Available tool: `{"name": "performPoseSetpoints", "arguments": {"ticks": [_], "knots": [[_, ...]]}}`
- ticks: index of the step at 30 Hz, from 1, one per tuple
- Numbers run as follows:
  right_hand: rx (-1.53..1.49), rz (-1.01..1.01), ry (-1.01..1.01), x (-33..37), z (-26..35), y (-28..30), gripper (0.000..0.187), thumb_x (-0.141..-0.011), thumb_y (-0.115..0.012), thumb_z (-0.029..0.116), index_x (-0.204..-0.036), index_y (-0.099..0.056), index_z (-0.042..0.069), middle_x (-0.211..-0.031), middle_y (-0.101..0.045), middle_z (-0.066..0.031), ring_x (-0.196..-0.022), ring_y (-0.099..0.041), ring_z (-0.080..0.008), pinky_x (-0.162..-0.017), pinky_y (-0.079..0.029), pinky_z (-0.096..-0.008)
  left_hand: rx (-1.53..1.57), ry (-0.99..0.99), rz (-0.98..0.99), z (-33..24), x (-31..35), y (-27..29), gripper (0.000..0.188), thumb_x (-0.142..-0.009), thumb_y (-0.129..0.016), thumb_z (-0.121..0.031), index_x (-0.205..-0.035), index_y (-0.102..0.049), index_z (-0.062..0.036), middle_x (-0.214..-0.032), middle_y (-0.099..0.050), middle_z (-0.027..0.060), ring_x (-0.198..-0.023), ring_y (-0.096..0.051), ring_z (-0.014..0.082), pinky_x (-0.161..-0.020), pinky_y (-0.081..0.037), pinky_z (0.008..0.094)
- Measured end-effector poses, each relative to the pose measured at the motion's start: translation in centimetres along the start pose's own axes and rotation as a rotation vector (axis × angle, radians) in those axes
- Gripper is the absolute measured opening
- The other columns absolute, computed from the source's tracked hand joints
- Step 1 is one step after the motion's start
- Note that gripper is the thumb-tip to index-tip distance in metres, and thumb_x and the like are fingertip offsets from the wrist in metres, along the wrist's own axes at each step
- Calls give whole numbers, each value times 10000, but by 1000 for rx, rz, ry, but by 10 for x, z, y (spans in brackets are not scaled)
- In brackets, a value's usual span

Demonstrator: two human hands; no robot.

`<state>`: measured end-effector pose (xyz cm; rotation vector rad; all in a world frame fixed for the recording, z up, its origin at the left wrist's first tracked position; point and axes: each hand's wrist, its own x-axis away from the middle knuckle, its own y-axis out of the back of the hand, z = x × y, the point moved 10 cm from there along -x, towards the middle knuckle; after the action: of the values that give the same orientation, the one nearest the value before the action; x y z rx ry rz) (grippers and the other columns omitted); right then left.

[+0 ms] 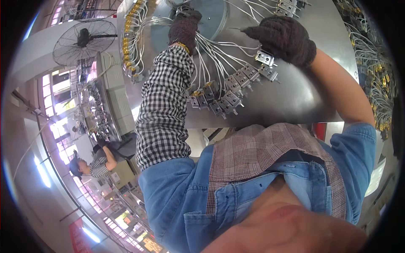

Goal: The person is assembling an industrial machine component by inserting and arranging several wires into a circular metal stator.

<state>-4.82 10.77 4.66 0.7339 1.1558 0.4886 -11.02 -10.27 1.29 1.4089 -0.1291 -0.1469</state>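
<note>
White wires (217,59) bunched at the left hand (184,29), metal blocks (242,78) on their ends

We see the wires fan down and right through the upper middle of the frame, over a shiny steel tabletop (303,101) and a round grey plate (217,19). The blocks lie in a curved row, several close side by side. In our judgement the likeliest trouble is a tangle: the strands cross close together, so pulling one could drag its neighbours and knock the blocks out of line. A hard tug on the bunch might also strain a joint where wire meets block.

Our gloved left hand, upper middle, is curled closed around the bunch, though its fingertips are hidden from us. Our gloved right hand (280,40), upper right of centre, has its fingers bent and pointing left, just above one block. A thin pointed thing (237,29) sticks out past them; we cannot tell what it is, nor whether that hand grips anything.
</note>
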Motion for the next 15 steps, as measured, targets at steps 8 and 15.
{"name": "performPoseSetpoints", "arguments": {"ticks": [8,15], "knots": [[-79,76,-83,-2,-32,29,482,-717,-575,152,-1196,-531,183,-983,-635,-105,-832,-612,-292,-727,-494,-381,253,-271,-368,-36,-1,41,210,-749,-506,-60,-941,-553,-131,-835,-604,118,-843,-594,302,-727,-468,390],[16,251,-416,9,-54,13,443,-742,-494,-56,-1137,-588,120,-1087,-617,-105,-890,-629,-245,-757,-519,-333,414,-320,-335,-28,2,28,314,-726,-539,-148,-1034,-520,-84,-922,-614,149,-904,-593,320,-761,-481,397]]}}
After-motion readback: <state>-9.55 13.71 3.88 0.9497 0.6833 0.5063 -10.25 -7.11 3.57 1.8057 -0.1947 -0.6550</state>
